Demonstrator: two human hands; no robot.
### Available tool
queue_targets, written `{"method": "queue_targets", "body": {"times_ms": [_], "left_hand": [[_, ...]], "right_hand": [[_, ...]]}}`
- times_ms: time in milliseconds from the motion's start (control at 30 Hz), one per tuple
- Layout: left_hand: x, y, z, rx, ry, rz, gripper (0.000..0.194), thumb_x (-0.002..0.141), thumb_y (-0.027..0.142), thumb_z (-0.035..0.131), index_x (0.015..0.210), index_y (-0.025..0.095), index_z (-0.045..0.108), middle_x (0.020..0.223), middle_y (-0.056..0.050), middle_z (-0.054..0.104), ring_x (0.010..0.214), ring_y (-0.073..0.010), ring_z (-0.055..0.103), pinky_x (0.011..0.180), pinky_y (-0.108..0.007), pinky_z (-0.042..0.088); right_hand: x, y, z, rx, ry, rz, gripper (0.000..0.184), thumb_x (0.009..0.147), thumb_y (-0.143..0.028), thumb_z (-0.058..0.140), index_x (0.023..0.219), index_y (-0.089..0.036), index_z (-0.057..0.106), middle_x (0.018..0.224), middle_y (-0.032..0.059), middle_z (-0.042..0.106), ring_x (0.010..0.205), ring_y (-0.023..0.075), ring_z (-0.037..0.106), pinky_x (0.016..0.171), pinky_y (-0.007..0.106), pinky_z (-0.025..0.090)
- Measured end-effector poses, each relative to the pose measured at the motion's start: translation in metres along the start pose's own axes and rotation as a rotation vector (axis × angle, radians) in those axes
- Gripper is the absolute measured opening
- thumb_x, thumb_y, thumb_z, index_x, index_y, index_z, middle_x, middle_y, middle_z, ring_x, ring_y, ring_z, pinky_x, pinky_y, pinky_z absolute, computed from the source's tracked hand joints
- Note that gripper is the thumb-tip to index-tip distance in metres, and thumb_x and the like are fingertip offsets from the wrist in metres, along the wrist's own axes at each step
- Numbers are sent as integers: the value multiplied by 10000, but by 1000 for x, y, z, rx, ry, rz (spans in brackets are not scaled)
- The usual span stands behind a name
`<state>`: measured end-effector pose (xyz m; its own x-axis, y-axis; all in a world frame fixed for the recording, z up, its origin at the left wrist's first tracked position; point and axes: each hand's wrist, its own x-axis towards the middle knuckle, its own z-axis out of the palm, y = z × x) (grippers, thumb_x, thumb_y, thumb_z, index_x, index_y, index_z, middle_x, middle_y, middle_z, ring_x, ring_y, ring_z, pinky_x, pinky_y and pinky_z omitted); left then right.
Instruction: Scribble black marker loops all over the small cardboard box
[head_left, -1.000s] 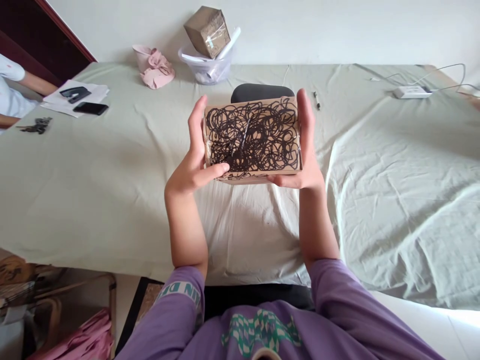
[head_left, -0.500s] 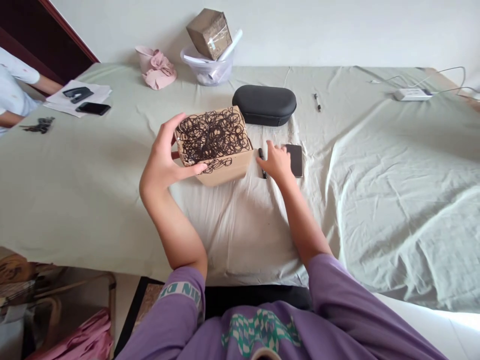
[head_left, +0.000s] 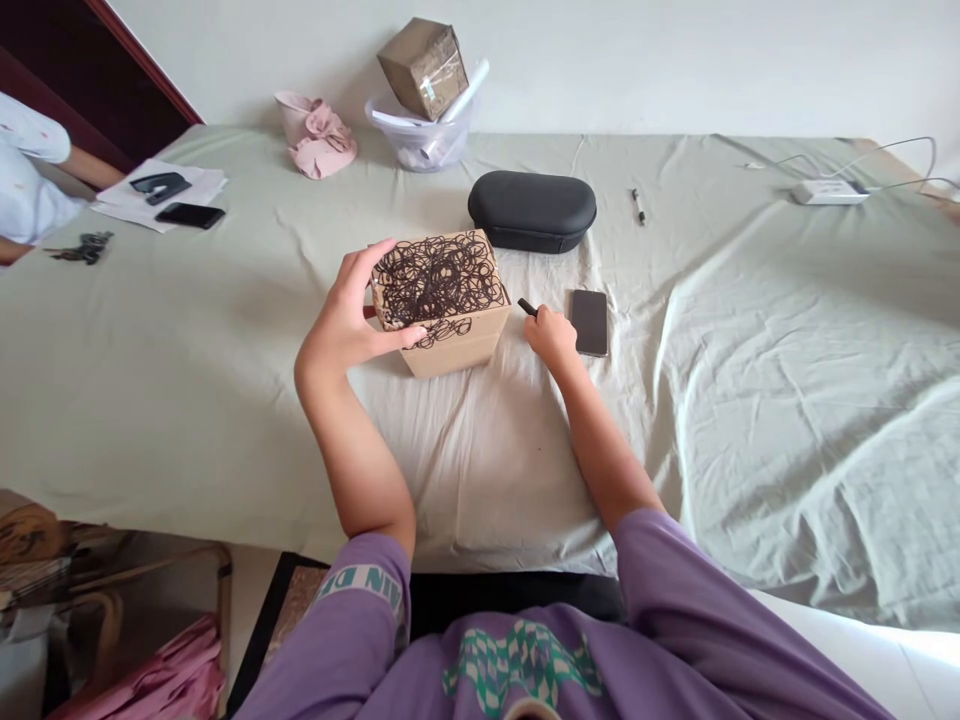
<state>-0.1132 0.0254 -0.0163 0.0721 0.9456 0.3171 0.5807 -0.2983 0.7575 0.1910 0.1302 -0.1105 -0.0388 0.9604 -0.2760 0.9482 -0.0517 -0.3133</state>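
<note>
A cardboard box (head_left: 457, 350) with dense black scribbles over its top stands near the middle of the table. My left hand (head_left: 341, 315) grips its left end, thumb on the near side and fingers toward the far side. Just right of the box, my right hand (head_left: 553, 335) is closed around a black marker (head_left: 527, 307), whose far end sticks out past the fingers. Beside that hand lies a dark smartphone (head_left: 589, 323). Behind the box sits a black hard case (head_left: 532, 211).
A pen (head_left: 638, 206) and a white power strip (head_left: 830, 192) lie to the right. At the back are a plastic bowl (head_left: 427, 150) bearing another box (head_left: 424, 68), and pink cloth (head_left: 322, 140). Papers, a stapler-like object, a phone (head_left: 190, 215) and another person's arm (head_left: 94, 168) are left.
My right hand has closed on the marker, which lay on the cloth before. With my left hand on it, the box has shifted slightly right and sits more level.
</note>
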Motion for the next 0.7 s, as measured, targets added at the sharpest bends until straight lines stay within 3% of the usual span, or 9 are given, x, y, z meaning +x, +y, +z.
{"method": "queue_targets", "body": {"times_ms": [167,300,433,533,633,700], "left_hand": [[1,2,1,14,-5,2,1203,651,509,1054,1677,343,448,1708,-112,432,1477,-443,510,1005,-512,666],[2,1,2,11,-19,-17,1309,638,489,1061,1730,310,361,1729,-158,404,1450,-454,527,1012,-576,664],[3,-5,4,-54,-28,23,1277,645,507,1054,1724,350,389,1734,-102,410,1482,-471,512,1046,-585,653],[4,-10,4,-111,-27,61,1258,617,514,1064,1696,363,435,1737,-56,434,1525,-495,479,1101,-602,627],[4,-12,4,-124,-24,66,1251,614,507,1062,1693,368,444,1739,-46,446,1532,-507,476,1123,-625,614],[4,-10,4,-102,-38,65,1274,625,518,1053,1714,361,411,1748,-49,424,1532,-502,472,1087,-618,635]], "right_hand": [[2,9,-7,-10,-66,42,450,1103,-200,365,1464,-59,595,1512,319,661,1380,404,695,1083,474,548],[1,13,-7,-7,-98,42,458,1107,-162,365,1500,-26,557,1532,335,643,1417,414,675,1113,485,532],[1,13,-5,10,-96,22,487,1165,-319,327,1485,-46,572,1560,342,618,1443,428,651,1137,515,520],[0,15,-9,30,-98,17,464,1157,-326,367,1462,-56,588,1547,351,625,1452,441,642,1150,560,517],[-5,22,-25,81,-85,0,431,1096,-212,443,1486,-68,555,1443,345,692,1342,443,708,1082,587,563],[-12,29,-40,131,-63,-46,498,1061,-161,444,1558,-142,475,1314,264,762,1154,378,782,961,533,622]]}}
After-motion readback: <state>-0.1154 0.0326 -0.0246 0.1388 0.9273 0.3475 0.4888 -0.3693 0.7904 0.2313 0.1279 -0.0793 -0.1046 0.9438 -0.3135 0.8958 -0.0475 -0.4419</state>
